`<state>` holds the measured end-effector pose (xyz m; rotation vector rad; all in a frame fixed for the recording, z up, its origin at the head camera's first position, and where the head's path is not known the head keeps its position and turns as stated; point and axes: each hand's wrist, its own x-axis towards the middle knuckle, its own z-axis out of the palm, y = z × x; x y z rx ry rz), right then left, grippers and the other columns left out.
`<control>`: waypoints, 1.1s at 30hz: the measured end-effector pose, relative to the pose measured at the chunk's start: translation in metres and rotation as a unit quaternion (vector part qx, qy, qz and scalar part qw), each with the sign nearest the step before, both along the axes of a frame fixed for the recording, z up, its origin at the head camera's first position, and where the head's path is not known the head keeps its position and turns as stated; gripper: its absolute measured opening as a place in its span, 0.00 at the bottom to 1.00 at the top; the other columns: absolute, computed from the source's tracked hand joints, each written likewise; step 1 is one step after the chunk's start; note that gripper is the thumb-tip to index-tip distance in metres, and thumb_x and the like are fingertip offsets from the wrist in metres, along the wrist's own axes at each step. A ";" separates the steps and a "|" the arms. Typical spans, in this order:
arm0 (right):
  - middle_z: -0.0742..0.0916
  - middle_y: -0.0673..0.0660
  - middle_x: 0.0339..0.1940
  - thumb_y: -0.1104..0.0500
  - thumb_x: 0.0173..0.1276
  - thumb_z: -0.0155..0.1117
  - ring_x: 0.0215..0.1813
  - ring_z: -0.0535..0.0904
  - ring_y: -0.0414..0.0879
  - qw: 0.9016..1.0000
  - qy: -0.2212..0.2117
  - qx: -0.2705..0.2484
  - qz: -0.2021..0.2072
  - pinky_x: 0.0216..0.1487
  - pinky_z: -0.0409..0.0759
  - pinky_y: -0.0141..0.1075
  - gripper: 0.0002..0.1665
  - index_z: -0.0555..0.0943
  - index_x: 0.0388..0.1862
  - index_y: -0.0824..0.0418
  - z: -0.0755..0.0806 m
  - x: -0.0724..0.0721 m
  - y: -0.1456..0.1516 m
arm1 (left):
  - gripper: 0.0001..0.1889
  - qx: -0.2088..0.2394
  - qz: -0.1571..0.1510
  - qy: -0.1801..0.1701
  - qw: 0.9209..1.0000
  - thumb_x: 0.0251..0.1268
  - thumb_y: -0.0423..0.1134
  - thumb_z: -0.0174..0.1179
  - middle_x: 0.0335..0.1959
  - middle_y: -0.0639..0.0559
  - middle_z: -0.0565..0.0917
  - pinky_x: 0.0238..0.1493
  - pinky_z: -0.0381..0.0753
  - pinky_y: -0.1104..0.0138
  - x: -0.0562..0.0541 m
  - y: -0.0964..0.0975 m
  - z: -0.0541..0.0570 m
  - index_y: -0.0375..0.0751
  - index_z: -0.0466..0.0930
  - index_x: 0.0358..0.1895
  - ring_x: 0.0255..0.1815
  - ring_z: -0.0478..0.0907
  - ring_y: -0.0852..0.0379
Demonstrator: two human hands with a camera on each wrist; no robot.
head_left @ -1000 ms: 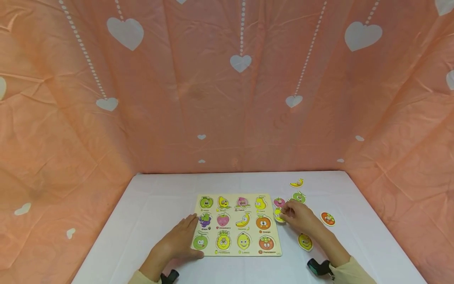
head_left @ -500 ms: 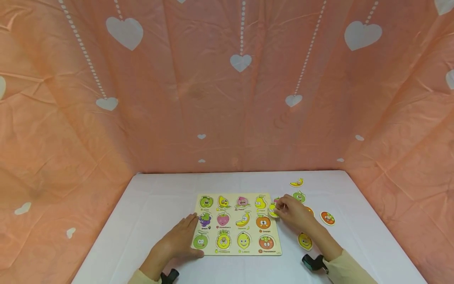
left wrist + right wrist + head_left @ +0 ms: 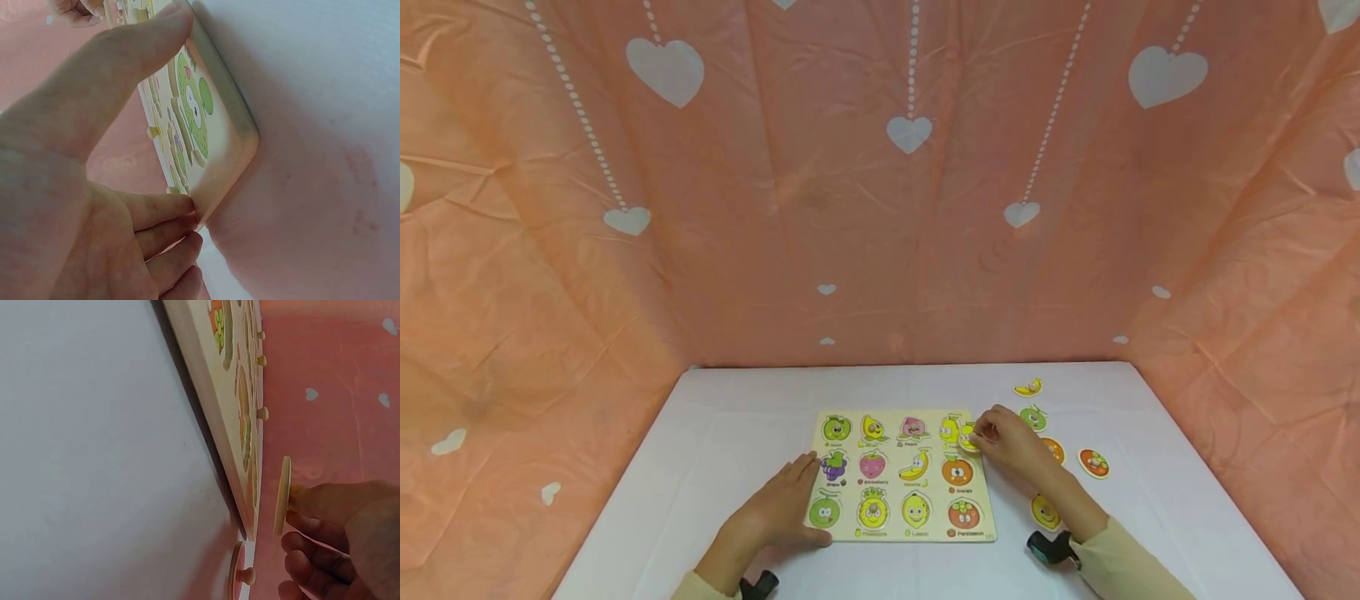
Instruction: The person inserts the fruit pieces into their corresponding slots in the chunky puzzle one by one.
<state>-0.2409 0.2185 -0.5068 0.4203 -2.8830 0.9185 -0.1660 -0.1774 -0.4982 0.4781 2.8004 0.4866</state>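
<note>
A wooden fruit puzzle board [image 3: 891, 492] lies flat at mid-table. At its near left corner rests my left hand [image 3: 778, 504], thumb along the near edge and extended fingers against the left side; the left wrist view shows the fingertips [image 3: 181, 203] touching the board's side. My right hand [image 3: 1011, 442] pinches a yellow fruit-shaped puzzle piece [image 3: 967, 437] by its knob. In the head view this piece overlaps the board's upper right corner beside the printed pear [image 3: 949, 429]. The right wrist view shows the piece [image 3: 283, 497] edge-on, apart from the board.
Right of the board lie a banana piece [image 3: 1027, 387], a green piece [image 3: 1033, 417], an orange piece [image 3: 1052, 450], a red-orange piece [image 3: 1093, 463] and a yellow smiling piece [image 3: 1045, 511]. A pink knobbed piece [image 3: 236, 572] sits near the board's edge.
My right hand has carried the yellow puzzle piece left, from the table beside the board to over its upper right corner. The left hand and board have stayed put.
</note>
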 end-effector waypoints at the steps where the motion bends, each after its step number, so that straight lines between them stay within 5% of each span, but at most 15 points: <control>1: 0.79 0.49 0.35 0.60 0.69 0.79 0.38 0.74 0.43 1.000 0.001 -0.001 0.001 0.37 0.76 0.34 0.07 0.87 0.40 0.60 -0.001 -0.001 -0.001 | 0.63 -0.001 0.000 -0.001 1.000 0.48 0.57 0.86 0.85 0.32 0.59 0.86 0.59 0.44 0.000 0.000 0.000 0.25 0.60 0.81 0.86 0.56 0.35; 16: 0.79 0.48 0.33 0.60 0.68 0.79 0.36 0.73 0.42 0.999 0.028 0.004 0.022 0.36 0.76 0.35 0.08 0.85 0.35 0.57 -0.006 -0.014 -0.010 | 0.64 0.010 -0.009 -0.001 1.000 0.48 0.56 0.86 0.85 0.30 0.59 0.87 0.57 0.44 0.001 -0.001 0.000 0.24 0.59 0.81 0.86 0.55 0.34; 33: 0.79 0.49 0.33 0.59 0.70 0.77 0.36 0.74 0.43 1.000 -0.005 0.013 0.005 0.38 0.77 0.37 0.08 0.85 0.35 0.59 -0.007 -0.026 -0.025 | 0.64 0.014 -0.002 -0.006 1.000 0.48 0.56 0.86 0.85 0.31 0.58 0.86 0.58 0.43 0.001 -0.001 0.001 0.25 0.59 0.81 0.86 0.55 0.34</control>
